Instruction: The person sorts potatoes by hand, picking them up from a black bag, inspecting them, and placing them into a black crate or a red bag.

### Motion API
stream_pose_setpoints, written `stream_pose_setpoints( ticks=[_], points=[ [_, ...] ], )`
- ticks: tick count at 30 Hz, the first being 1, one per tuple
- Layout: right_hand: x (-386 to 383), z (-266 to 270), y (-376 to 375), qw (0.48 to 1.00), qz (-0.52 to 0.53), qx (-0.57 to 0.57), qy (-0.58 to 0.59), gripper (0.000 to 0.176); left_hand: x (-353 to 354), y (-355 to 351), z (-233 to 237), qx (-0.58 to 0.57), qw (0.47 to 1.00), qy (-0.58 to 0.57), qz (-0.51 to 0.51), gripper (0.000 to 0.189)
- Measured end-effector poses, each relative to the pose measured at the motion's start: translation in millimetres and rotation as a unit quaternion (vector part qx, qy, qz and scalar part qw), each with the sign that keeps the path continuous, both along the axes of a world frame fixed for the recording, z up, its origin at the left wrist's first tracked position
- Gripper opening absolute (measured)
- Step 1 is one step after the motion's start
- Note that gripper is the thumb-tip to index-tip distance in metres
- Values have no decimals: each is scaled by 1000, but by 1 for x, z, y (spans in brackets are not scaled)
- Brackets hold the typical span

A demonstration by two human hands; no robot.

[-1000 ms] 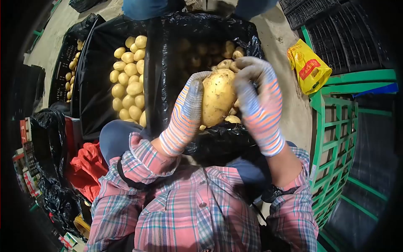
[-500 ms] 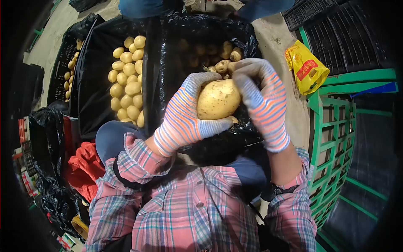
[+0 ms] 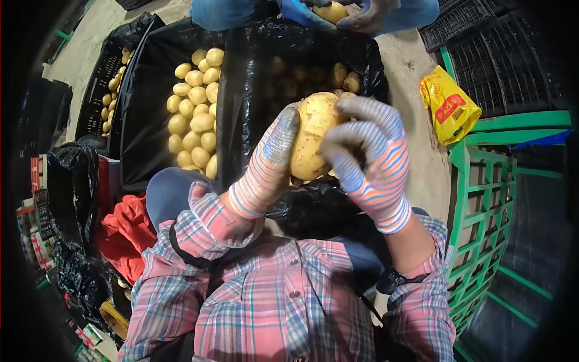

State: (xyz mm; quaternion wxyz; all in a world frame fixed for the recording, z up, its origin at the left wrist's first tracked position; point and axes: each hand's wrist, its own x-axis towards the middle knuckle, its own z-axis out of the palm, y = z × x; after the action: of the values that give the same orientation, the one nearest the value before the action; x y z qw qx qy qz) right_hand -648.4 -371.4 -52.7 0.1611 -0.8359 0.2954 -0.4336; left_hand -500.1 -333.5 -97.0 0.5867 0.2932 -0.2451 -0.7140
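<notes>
A large yellow potato is held upright over a black-lined crate of potatoes. My left hand, in a striped knit glove, grips its left side, the fingers partly hidden behind it. At the potato's right side my right hand, gloved alike, has its fingers bent and spread, the tips at the potato's surface. Loose, peeling skin shows across its middle. Left of this crate, smooth yellow potatoes fill part of another black-lined crate.
Across the crates, a person's gloved hands hold a potato. A yellow bag lies on the floor at right, near a green metal frame and black crates. Red cloth and black plastic lie at left.
The potato has been turned from lying sideways to upright. My right fingers have moved down along its side. The other person's hands with a potato have come into view at the top.
</notes>
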Motion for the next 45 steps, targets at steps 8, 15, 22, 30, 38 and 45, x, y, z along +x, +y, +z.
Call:
stream_pose_setpoints(
  ticks=[8,15,22,30,38,45],
  points=[
    [-11,-8,-9,972,-74,184,-126,13,18,-2,3,41,945,288,-149,59],
    [-13,-19,-14,940,-91,289,-156,19,3,-2,-23,110,979,138,-105,62],
    [-11,-18,-9,974,22,225,-16,24,1,4,-13,120,971,133,-156,60],
    [-5,-28,-7,960,-5,275,49,26,43,69,4,111,972,181,-99,51],
    [-45,-59,-23,902,71,423,-42,38,243,267,36,13,944,68,323,76],
    [-45,-57,-15,905,79,417,-33,37,318,477,32,368,671,-214,607,53]
  ],
)
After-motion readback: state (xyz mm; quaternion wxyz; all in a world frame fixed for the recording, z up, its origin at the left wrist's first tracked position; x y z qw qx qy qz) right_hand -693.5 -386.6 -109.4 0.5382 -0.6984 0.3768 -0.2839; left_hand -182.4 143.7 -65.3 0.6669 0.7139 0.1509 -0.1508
